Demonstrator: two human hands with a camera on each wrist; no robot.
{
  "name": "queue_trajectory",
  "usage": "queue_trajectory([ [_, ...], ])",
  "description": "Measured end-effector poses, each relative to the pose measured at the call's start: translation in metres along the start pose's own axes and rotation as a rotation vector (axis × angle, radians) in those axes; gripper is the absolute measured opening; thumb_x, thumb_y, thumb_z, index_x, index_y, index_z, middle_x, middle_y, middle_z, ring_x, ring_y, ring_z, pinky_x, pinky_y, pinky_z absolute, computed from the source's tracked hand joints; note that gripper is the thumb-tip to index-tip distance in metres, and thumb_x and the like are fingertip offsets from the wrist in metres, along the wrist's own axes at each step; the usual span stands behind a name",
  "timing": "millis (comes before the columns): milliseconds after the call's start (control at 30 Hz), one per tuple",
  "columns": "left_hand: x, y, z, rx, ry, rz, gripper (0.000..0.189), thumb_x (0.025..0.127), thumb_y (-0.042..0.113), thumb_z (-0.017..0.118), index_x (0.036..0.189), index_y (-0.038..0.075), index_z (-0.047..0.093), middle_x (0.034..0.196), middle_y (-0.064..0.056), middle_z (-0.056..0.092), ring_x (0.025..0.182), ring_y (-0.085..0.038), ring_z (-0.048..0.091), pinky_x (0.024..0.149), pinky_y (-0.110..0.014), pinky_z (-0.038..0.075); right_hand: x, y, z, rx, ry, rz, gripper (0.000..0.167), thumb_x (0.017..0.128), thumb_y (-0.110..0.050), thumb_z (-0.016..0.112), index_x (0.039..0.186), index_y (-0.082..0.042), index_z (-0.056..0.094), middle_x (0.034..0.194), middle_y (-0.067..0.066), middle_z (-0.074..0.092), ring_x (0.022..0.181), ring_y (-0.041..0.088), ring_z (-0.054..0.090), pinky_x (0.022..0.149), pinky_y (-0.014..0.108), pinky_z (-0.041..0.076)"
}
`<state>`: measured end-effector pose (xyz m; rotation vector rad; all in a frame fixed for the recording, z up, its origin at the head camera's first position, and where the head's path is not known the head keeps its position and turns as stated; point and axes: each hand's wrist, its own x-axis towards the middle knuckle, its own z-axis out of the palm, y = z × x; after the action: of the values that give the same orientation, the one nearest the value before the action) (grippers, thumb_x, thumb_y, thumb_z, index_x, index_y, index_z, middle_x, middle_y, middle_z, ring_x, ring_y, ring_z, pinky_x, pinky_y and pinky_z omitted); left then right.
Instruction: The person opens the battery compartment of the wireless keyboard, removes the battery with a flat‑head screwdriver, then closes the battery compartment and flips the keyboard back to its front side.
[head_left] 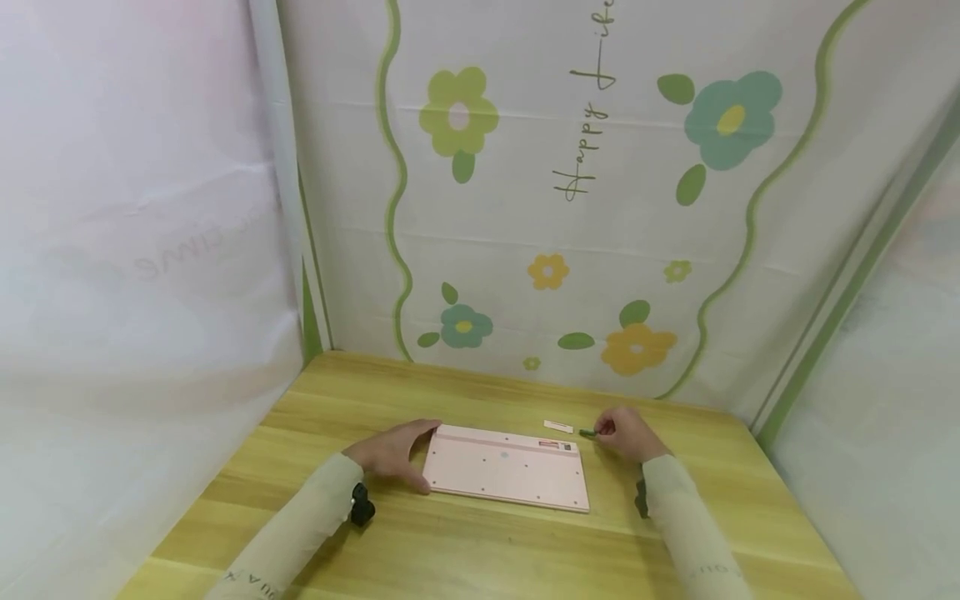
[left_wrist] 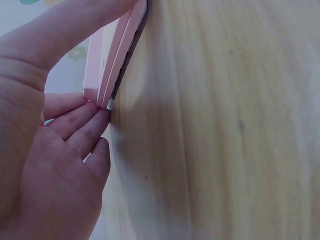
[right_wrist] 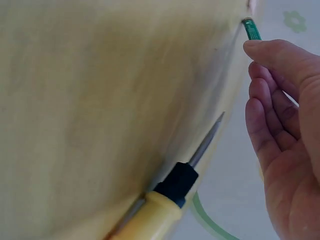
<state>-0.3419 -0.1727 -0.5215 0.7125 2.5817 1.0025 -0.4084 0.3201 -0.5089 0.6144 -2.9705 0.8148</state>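
Observation:
A pink keyboard [head_left: 487,479] lies on the table with its screw-dotted back facing up. At its far right, an uncovered battery compartment [head_left: 553,445] shows red and dark parts. My left hand [head_left: 390,455] spans the keyboard's left end, thumb at the near corner and fingers at the far one; the left wrist view shows both touching the pink edge [left_wrist: 117,55]. Just beyond the right end, my right hand [head_left: 626,433] pinches a green battery [right_wrist: 252,30] between thumb and fingers. Beside the battery lies a small pale battery cover [head_left: 558,427].
In the right wrist view, a pointed tool [right_wrist: 170,200] with a yellow handle, black collar and metal tip lies by the right hand. The wooden table [head_left: 420,554] meets a flower-printed cloth [head_left: 510,217] at the back, with cloth walls on both sides.

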Motion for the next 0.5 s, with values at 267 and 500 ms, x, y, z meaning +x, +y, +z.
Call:
queue_trajectory([
  [267, -0.001, 0.000, 0.002, 0.002, 0.005, 0.003, 0.118, 0.071, 0.038, 0.099, 0.163, 0.003, 0.034, 0.169, -0.019, 0.037, 0.157, -0.042, 0.034, 0.128, -0.061, 0.030, -0.005, -0.005, 0.005, -0.033, -0.038, 0.027, 0.005, 0.089, -0.002, 0.078, 0.086, -0.005, 0.076, 0.083, 0.001, 0.071, 0.076, 0.010, 0.061, 0.068, 0.024, 0.053],
  [500, -0.001, -0.001, 0.002, 0.015, 0.012, 0.005, 0.119, 0.071, 0.039, 0.099, 0.164, 0.004, 0.033, 0.169, -0.019, 0.036, 0.158, -0.042, 0.033, 0.128, -0.062, 0.030, -0.005, -0.016, 0.003, -0.051, -0.059, 0.058, 0.003, 0.088, -0.001, 0.078, 0.087, -0.001, 0.076, 0.083, 0.002, 0.072, 0.076, 0.014, 0.061, 0.071, 0.032, 0.055],
])
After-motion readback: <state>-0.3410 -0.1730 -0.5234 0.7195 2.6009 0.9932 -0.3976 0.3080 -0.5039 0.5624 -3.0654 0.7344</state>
